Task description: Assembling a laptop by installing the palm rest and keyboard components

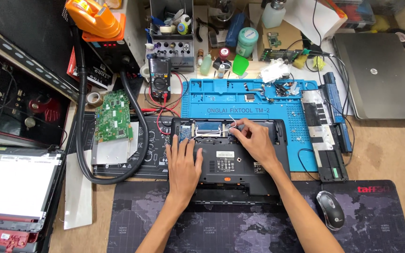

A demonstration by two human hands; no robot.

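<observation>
Left hand (183,161) lies flat on black laptop base (221,164) by its white label (224,154); right hand (254,140) pinches white wires (233,124).

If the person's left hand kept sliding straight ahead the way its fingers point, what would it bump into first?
The left hand lies flat on the black laptop base, fingers pointing away from the person. Straight ahead it would probably first meet the open compartment at the base's far edge, then the blue repair mat; depth is unclear.

Two hands (183,161) (254,140) — two laptops (233,159) (380,77), one green circuit board (113,116), one multimeter (159,77), one mouse (330,209).
</observation>
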